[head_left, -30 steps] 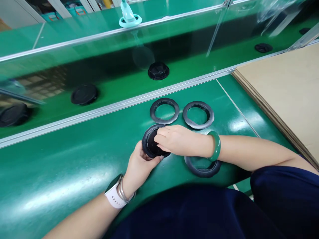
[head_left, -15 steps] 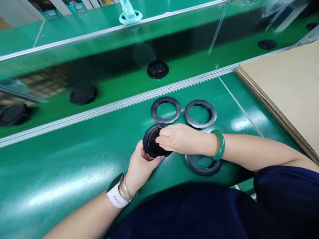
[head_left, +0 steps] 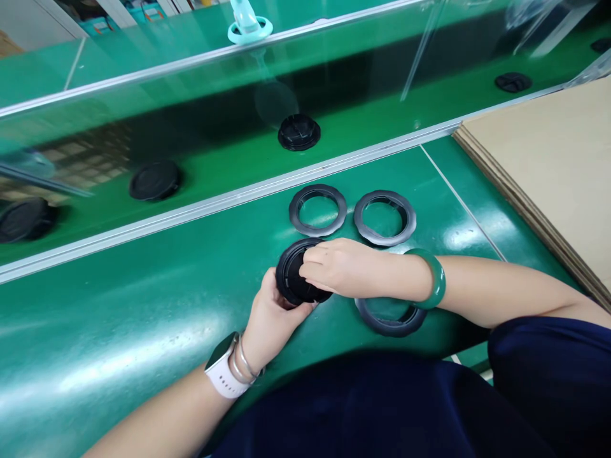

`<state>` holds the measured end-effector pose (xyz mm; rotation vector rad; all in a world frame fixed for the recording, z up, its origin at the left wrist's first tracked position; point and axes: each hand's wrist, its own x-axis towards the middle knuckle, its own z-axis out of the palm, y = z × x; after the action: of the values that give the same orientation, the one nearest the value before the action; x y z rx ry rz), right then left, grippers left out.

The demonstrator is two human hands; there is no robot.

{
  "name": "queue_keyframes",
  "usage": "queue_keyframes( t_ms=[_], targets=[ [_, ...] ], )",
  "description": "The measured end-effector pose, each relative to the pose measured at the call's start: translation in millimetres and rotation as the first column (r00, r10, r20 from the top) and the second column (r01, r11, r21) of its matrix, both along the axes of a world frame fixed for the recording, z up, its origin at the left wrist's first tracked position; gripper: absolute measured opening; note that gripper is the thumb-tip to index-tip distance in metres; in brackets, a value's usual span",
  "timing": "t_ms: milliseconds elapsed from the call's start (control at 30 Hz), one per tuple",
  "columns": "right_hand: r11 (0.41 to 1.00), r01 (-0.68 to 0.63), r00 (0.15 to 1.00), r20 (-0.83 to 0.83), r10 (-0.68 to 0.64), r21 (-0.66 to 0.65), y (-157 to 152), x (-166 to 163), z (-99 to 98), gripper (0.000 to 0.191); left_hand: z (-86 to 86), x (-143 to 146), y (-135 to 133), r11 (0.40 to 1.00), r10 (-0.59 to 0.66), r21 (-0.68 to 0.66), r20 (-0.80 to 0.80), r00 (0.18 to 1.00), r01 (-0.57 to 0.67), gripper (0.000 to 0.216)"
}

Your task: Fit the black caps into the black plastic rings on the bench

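A round black plastic cap point(head_left: 292, 273) is tilted up off the green table, held between both hands. My left hand point(head_left: 270, 318) grips its lower left rim with closed fingers. My right hand point(head_left: 337, 267) lies over its right side with fingers curled onto it. Two dark grey rings lie flat just beyond: one ring point(head_left: 317, 210) on the left, another ring point(head_left: 385, 217) on the right. A third ring point(head_left: 390, 318) lies under my right wrist, partly hidden by it.
Beyond an aluminium rail point(head_left: 191, 210) runs a green conveyor point(head_left: 214, 159) carrying black caps point(head_left: 299, 131) point(head_left: 155, 180) point(head_left: 23, 219) point(head_left: 513, 81). A stack of brown cardboard sheets point(head_left: 548, 165) lies at the right. A teal object point(head_left: 249, 25) stands on the far side.
The cap has turned slightly between my hands, and my right wrist with its bracelet has shifted a little to the right. The caps on the conveyor have drifted slightly left.
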<state>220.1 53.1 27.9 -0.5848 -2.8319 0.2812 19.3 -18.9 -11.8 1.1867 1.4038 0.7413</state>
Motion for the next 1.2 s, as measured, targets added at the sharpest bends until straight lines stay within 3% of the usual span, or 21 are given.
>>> queue_keyframes(
  t_ms=[133, 300, 467, 533, 633, 733, 800, 900, 1000, 1200],
  targets=[
    [0.999, 0.037, 0.998, 0.053, -0.035, -0.038, -5.9, -2.6, 0.4, 0.014, -2.0, -1.5, 0.9, 1.0, -0.016, 0.016, -0.017, 1.0, 0.016, 0.063],
    [0.986, 0.167, 0.981, 0.102, -0.164, -0.023, -18.9, -9.1, -2.7, 0.035, -4.1, -1.9, -1.0, 1.0, -0.003, 0.007, 0.015, 1.0, 0.003, 0.058],
    [0.985, 0.172, 0.978, 0.119, -0.17, -0.011, -22.1, -11.8, -6.4, 0.04, -4.6, 0.0, -2.8, 1.0, -0.007, -0.004, 0.053, 0.999, 0.007, 0.057],
    [0.988, 0.152, 0.987, 0.062, -0.151, -0.004, -19.6, -9.2, -4.3, 0.035, -4.9, 0.5, -2.3, 1.0, -0.007, -0.008, 0.078, 0.997, 0.008, 0.057],
    [0.976, 0.216, 0.954, -0.212, -0.212, -0.006, -14.2, -2.4, 1.8, 0.027, -4.9, 1.4, 0.4, 0.999, 0.046, -0.008, 0.177, 0.983, -0.046, 0.06],
    [0.906, 0.364, 0.79, -0.444, -0.422, -0.214, -8.6, 2.7, 3.9, 0.033, -3.8, 2.5, 3.9, 0.992, 0.116, 0.005, 0.288, 0.951, -0.123, 0.066],
    [0.826, 0.357, 0.738, -0.41, -0.536, -0.436, -5.3, 3.0, 0.2, 0.036, -3.8, 3.2, 5.0, 0.992, 0.122, -0.002, 0.335, 0.934, -0.129, 0.068],
    [0.669, 0.317, 0.739, -0.267, -0.619, -0.673, -1.9, -0.3, -9.3, 0.021, -7.6, 3.0, 3.6, 0.997, 0.071, 0.001, 0.375, 0.924, -0.077, 0.079],
    [0.581, 0.304, 0.727, -0.21, -0.653, -0.755, -0.7, -3.8, -15.7, 0.012, -14.6, 1.2, 0.4, 0.998, -0.036, 0.064, 0.381, 0.924, 0.013, 0.089],
    [0.518, 0.279, 0.703, -0.196, -0.684, -0.809, -0.4, -5.6, -19.0, 0.012, -17.9, -1.0, -0.4, 0.986, -0.138, 0.139, 0.39, 0.91, 0.089, 0.075]
  ],
)
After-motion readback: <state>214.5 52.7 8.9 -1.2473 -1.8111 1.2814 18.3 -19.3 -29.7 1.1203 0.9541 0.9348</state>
